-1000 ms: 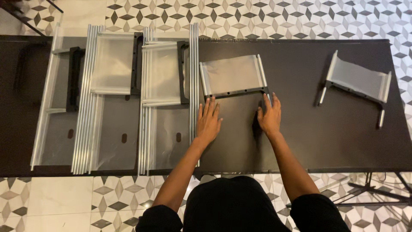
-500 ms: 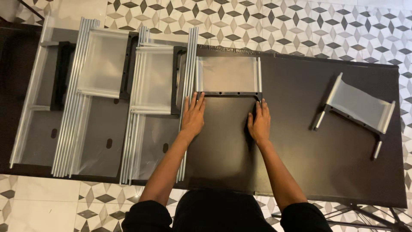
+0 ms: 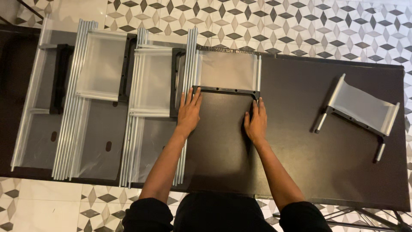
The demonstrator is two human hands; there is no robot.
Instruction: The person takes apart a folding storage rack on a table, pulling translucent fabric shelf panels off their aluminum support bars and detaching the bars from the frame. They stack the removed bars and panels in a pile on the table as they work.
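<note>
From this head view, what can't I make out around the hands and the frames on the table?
- Head view: whether the left hand and right hand grip or only press the black bar; fingers lie flat.
- Table: left end cut off by the picture edge.
- Black brackets partly covered by cloudy plastic panels.
- Far-right frame: underside hidden.

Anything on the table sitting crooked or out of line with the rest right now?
Yes: the framed clear panel at the right lies tilted at an angle, alone and apart from the others. The panel by the left hand and right hand sits square beside the row of metal rails. Nothing looks spilled or broken.
</note>
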